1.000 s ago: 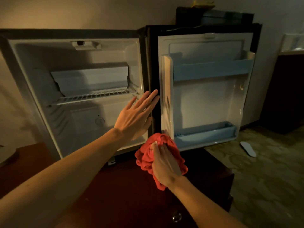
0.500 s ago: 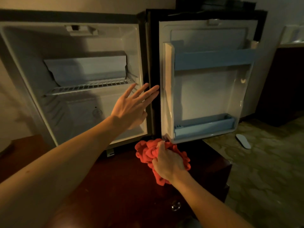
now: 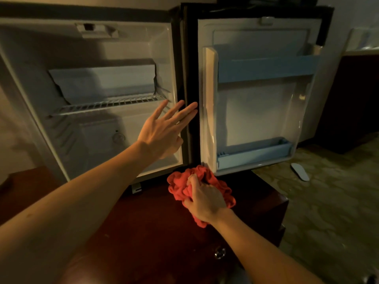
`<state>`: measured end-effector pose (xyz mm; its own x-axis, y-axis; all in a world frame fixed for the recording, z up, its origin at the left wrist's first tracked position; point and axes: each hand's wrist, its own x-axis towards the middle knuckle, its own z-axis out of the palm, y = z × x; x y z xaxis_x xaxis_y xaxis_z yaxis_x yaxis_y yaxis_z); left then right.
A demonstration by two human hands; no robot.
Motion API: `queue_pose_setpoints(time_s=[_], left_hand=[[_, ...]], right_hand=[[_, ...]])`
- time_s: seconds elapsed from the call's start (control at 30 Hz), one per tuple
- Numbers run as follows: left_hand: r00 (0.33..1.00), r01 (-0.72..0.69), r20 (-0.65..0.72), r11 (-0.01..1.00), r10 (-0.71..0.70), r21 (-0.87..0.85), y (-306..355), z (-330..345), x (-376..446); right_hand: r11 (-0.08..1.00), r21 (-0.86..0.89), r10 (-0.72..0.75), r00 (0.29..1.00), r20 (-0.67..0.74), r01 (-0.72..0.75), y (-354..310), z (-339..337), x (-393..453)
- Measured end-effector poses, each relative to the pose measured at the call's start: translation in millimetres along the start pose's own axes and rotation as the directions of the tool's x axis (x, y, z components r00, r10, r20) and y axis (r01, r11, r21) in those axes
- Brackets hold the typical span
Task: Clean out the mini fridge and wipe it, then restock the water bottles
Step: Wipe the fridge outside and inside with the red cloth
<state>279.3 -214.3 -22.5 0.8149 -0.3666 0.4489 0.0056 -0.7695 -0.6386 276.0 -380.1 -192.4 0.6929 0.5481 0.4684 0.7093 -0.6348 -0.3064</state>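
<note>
The mini fridge (image 3: 30,83) stands open on a dark wooden cabinet (image 3: 143,232), its inside bare except for a wire shelf (image 3: 106,104). Its door (image 3: 254,111) swings out to the right, with two pale blue door racks. My left hand (image 3: 164,132) is raised with straight fingers in front of the fridge's right front edge; I cannot tell whether it touches. My right hand (image 3: 205,198) grips a bunched red cloth (image 3: 180,187) on the cabinet top, just below the door's lower left corner. No water bottles are in view.
A slipper (image 3: 299,171) lies on the patterned floor to the right. Dark furniture (image 3: 352,103) stands at the far right. A round metal knob (image 3: 219,253) sits on the cabinet's front near me.
My right hand with the red cloth has dropped from the door's lower edge to the cabinet top. My left hand has stayed put with fingers straight.
</note>
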Motion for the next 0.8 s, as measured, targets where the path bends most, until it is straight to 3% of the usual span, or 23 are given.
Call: queue_pose_setpoints(time_s=[0.17, 0.27, 0.3, 0.37, 0.43, 0.47, 0.53, 0.6, 0.73, 0.8], left_hand=[[1.000, 0.012, 0.013, 1.000, -0.012, -0.017, 2.3, -4.2, -0.5], [1.000, 0.013, 0.021, 1.000, -0.013, 0.005, 7.0, -5.7, -1.6], [1.000, 0.014, 0.023, 1.000, -0.014, 0.011, 7.2, -6.0, -2.1], [1.000, 0.018, 0.022, 1.000, -0.018, 0.012, 5.7, -4.8, -1.9], [1.000, 0.024, 0.011, 1.000, -0.024, 0.006, 3.9, -4.0, -2.2], [1.000, 0.021, 0.004, 1.000, -0.021, 0.003, 3.2, -4.3, -2.5], [1.000, 0.016, -0.004, 1.000, -0.016, 0.001, 3.4, -4.6, -3.0], [1.000, 0.019, 0.003, 1.000, -0.019, 0.001, 5.7, -4.9, -4.4], [0.998, 0.055, -0.025, 0.998, -0.056, -0.039, 17.7, -7.4, -7.9], [0.997, 0.050, -0.060, 0.996, -0.054, -0.077, 20.7, -13.1, -7.0]], right_hand=[[0.999, 0.030, 0.012, 1.000, 0.020, -0.012, 0.7, -2.0, -4.5], [0.998, -0.042, -0.055, 0.998, -0.022, 0.054, 1.0, -4.2, -3.3], [0.997, -0.011, -0.082, 0.996, -0.047, 0.082, -3.5, -3.2, 0.4], [0.958, 0.287, -0.016, 1.000, 0.006, 0.013, -22.8, -13.5, 9.8], [0.920, 0.388, 0.066, 0.997, -0.033, -0.048, -31.5, -25.8, 20.7], [0.935, 0.350, 0.057, 0.998, -0.019, -0.047, -28.1, -26.5, 23.9], [0.993, 0.101, 0.047, 0.992, 0.113, -0.059, -19.1, -20.2, 13.9], [0.995, -0.058, 0.084, 0.990, 0.110, -0.078, -10.1, -9.9, 1.4], [0.992, -0.014, 0.122, 0.984, 0.131, -0.122, -8.0, -18.9, -6.8], [0.984, 0.116, 0.125, 0.987, 0.105, -0.137, -7.0, -34.7, -6.3]])
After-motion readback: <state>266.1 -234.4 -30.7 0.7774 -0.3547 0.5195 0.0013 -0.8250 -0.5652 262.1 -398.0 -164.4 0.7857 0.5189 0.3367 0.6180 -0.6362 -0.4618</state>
